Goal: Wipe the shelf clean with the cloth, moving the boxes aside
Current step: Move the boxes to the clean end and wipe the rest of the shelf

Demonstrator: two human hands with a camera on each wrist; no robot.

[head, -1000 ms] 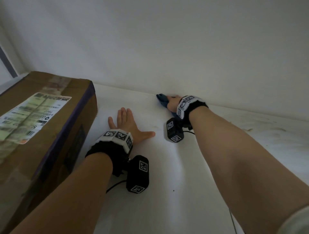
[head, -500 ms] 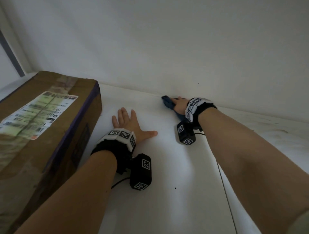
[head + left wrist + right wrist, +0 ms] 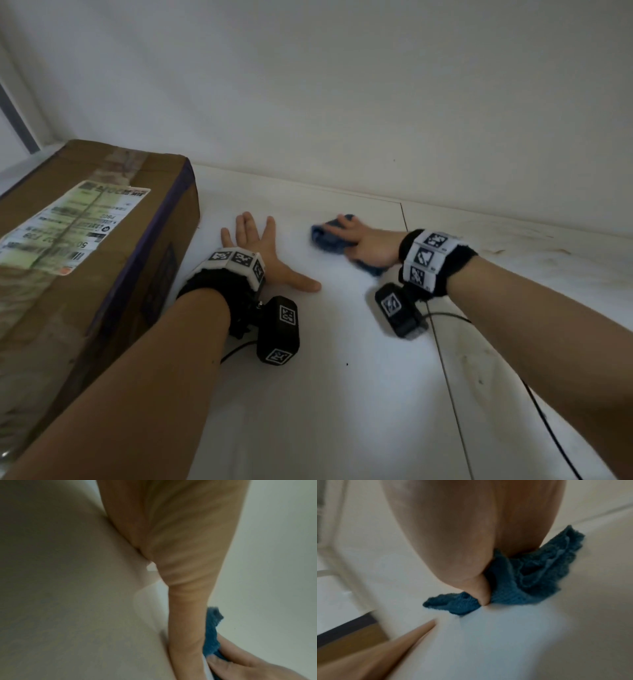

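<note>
White shelf (image 3: pixel 342 394), plain wall close behind; stains showed on the right section. Cardboard box (image 3: pixel 85 257) sat at the left, apparently pushed aside to free the surface. Left hand (image 3: pixel 260 253) lay flat beside it, fingers spread, probably bracing the reach. Right hand (image 3: pixel 366 245) pressed the bunched blue cloth (image 3: pixel 329 238) onto the shelf near the far wall, thumb tucked into its folds, likely to keep it gathered while wiping.
</note>
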